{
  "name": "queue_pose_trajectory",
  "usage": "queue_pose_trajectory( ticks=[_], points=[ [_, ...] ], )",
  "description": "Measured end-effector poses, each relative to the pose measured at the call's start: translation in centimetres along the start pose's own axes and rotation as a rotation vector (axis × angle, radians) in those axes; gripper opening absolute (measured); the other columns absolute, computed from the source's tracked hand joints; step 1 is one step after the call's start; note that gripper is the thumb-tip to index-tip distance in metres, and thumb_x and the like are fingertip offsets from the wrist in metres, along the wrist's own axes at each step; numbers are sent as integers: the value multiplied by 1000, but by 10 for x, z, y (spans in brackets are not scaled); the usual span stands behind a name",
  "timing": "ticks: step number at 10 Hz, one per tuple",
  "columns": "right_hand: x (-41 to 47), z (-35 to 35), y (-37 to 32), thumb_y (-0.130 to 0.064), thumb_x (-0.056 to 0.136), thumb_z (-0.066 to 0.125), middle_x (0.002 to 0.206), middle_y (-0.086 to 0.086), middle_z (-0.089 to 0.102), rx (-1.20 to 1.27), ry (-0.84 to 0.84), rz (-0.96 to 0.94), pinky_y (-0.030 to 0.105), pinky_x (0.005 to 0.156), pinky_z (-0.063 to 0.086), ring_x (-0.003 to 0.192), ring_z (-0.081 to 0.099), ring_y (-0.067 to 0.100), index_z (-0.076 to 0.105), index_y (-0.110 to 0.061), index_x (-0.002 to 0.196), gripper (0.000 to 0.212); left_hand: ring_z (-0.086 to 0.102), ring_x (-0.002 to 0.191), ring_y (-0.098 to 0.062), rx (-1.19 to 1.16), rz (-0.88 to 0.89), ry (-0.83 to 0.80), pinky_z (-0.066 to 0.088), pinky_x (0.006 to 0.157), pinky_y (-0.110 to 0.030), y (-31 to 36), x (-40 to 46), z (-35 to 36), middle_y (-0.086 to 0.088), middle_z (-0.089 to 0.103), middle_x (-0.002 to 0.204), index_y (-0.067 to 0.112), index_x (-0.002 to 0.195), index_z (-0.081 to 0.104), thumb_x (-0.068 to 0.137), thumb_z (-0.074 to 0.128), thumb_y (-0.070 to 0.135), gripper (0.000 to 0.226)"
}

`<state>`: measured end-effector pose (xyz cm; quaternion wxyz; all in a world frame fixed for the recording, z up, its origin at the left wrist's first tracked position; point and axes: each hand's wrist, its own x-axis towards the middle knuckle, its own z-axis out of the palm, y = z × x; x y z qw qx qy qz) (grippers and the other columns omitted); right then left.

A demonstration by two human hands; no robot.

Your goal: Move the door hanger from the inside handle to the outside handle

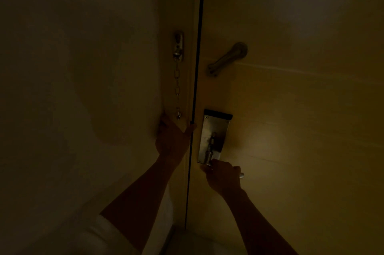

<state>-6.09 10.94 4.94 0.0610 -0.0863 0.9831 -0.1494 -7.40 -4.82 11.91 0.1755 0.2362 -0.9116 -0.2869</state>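
Note:
The scene is very dim. A yellowish door (291, 109) fills the right half, shut or nearly shut against its frame along a dark vertical gap. A metal lock plate (214, 130) carries the inside lever handle (241, 175), and my right hand (223, 178) is wrapped around that handle. My left hand (172, 138) rests flat on the door frame with its thumb reaching toward the door's edge. No door hanger shows anywhere in view.
A security chain (177, 84) hangs from its bracket (178, 47) on the frame above my left hand. A chain slide bar (226, 58) is mounted on the door above the lock plate. A pale wall (72, 88) stands on the left.

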Motion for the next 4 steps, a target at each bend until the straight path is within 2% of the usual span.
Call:
queue_pose_trajectory(
  ticks=[1, 2, 3, 4],
  points=[
    [-2, -1, -1, -59, 94, 30, 104, 3, 68, -38, -7, -1, 46, 96, 34, 101, 60, 26, 60, -22, 106, 49, 52, 124, -37, -56, -5, 10, 49, 94, -45, -5, -8, -3, -24, 42, 146, 1, 151, 12, 88, 44, 66, 97],
    [-5, -2, -3, -60, 94, 30, 108, 5, 65, -117, 38, 5, 45, 94, 37, 103, 58, 27, 61, -19, 111, 54, 50, 127, -37, -54, 24, -7, 48, 99, -47, -15, -16, -5, -26, 37, 150, 2, 152, 14, 93, 38, 61, 87],
    [-17, -9, -11, -60, 91, 36, 109, 7, 62, -140, 158, -5, 44, 91, 40, 104, 55, 29, 60, -18, 112, 53, 50, 128, -34, -85, 114, -14, 48, 99, -45, -20, -29, -21, -23, 38, 150, 5, 152, 17, 94, 37, 58, 81],
    [-25, -25, -25, -57, 89, 44, 110, 7, 64, -57, 337, -60, 41, 91, 43, 104, 56, 28, 63, -18, 110, 48, 48, 130, -30, -134, 233, 61, 43, 103, -40, -24, -39, -40, -18, 43, 147, 6, 149, 28, 95, 41, 53, 73]
  ],
)
